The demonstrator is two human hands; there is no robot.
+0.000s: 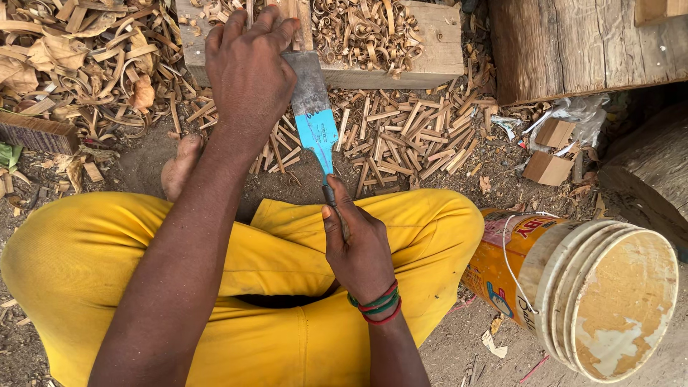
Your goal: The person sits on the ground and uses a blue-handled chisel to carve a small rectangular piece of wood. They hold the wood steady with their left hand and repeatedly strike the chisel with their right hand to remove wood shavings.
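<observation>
**Blade between two hands, over the block**

The right hand (pixel 362 247) is closed around the handle of the blade (pixel 314 107), near the lap. The blade's long axis runs away from the body, up to the wooden block (pixel 430 43). The left hand (pixel 247 68) is farther out, at the blade's far end, fingers curled over a thin stick (pixel 297 21) standing on the block. Cut sticks (pixel 401 136) lie on the ground below.

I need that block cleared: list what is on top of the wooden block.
On the wooden block: curled shavings, thin sticks under the left hand, and the blade. What lies beneath the hand and shavings is covered.
</observation>
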